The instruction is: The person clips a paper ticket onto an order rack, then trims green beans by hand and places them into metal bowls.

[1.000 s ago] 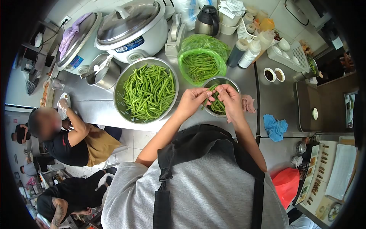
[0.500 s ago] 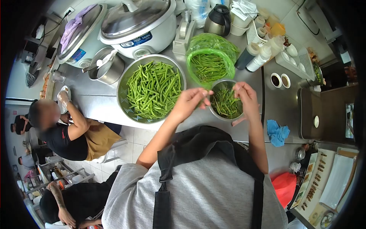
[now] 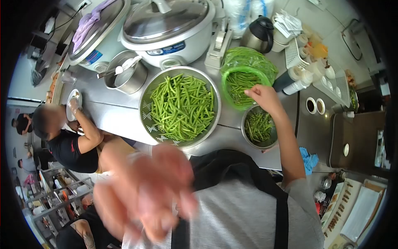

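Observation:
My right hand (image 3: 263, 98) reaches over an open green plastic bag (image 3: 229, 93) of untrimmed green beans (image 3: 239, 88), its fingertips pinched together at the beans. Below that wrist stands a small steel bowl (image 3: 269, 143) holding short green bean pieces (image 3: 258, 126). My left hand (image 3: 145, 189) is raised close to the camera, large and smeared by motion, so its grip does not show. A wide steel colander (image 3: 146, 118) heaped with trimmed green beans (image 3: 182, 108) sits left of the bowl.
Two large rice cookers (image 3: 168, 56) and a steel pot (image 3: 137, 79) line the back. Squeeze bottles (image 3: 299, 85) and sauce cups (image 3: 311, 105) stand to the right. A person in a black shirt (image 3: 70, 149) sits at the left, a gloved hand at a plate (image 3: 74, 95).
My right hand has moved from the bowl up to the bag. My left hand has left the bowl and come up near the camera. The whole view has shifted.

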Available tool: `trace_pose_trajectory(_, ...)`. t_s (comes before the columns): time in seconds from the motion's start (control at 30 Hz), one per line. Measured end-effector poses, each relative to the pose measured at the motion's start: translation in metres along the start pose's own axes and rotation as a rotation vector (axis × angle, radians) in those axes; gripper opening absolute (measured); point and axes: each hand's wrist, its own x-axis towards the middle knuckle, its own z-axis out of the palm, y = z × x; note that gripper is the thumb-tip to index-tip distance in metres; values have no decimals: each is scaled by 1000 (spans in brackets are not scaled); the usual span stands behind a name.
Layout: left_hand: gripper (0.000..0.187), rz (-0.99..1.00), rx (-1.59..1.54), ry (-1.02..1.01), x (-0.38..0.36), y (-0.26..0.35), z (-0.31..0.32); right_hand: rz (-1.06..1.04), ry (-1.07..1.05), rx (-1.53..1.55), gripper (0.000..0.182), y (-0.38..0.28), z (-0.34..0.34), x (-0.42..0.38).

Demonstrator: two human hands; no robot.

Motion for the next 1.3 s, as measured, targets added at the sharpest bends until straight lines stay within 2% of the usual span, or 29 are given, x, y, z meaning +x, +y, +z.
trace_pose_trajectory(0.07,4,-184,-21,-302,44,26,12,-114,99,-55,36,13,38,46)
trace_pose_trajectory(0.1,4,-256,-34,-340,52,32,20,-73,84,-104,36,10,46,61)
trace_pose_trajectory(0.2,7,-429,-51,-222,49,34,33,12,50,-197,36,7,67,85)
trace_pose_trajectory(0.27,7,-245,-95,-50,33,27,41,12,53,-181,33,17,69,91)
trace_pose_trajectory(0.37,6,-322,-123,-25,23,39,43,69,7,-113,29,23,55,75)
trace_pose_trajectory(0.43,6,-383,-160,-24,20,43,46,26,23,-13,29,27,44,50)
trace_pose_trajectory(0.53,8,-362,-178,82,17,27,55,7,-48,118,29,22,23,3)
trace_pose_trajectory(0.6,9,-274,-389,-257,18,-34,23,-54,-79,206,28,14,12,-32)
trace_pose_trajectory(0.63,8,-247,-216,-342,18,-52,13,-118,-70,250,26,11,9,-50)
trace_pose_trajectory(0.7,19,-326,514,-435,2,-84,-8,-172,-58,292,23,-3,1,-81)
trace_pose_trajectory(0.77,30,-557,935,-495,-38,-118,-23,-144,-49,284,20,-20,-10,-106)
trace_pose_trajectory(0.87,27,-672,1106,-633,-80,-135,-43,-220,3,274,16,-28,-19,-133)
trace_pose_trajectory(0.97,18,-669,1193,-684,-87,-131,-44,-209,119,257,15,-26,-23,-144)
trace_pose_trajectory(1.0,17,-618,1225,-637,-89,-130,-40,-200,161,248,15,-24,-24,-146)
trace_pose_trajectory(1.1,19,-861,1020,-438,-94,-133,-32,-221,353,475,14,-18,-10,-148)
trace_pose_trajectory(1.13,17,-859,1017,-454,-98,-134,-32,-155,340,590,15,-10,-5,-147)
trace_pose_trajectory(1.23,15,-1064,882,-314,-106,-135,-23,-175,370,946,15,13,2,-135)
trace_pose_trajectory(1.3,16,-1001,670,-142,-120,-147,-29,-118,216,984,21,22,3,-139)
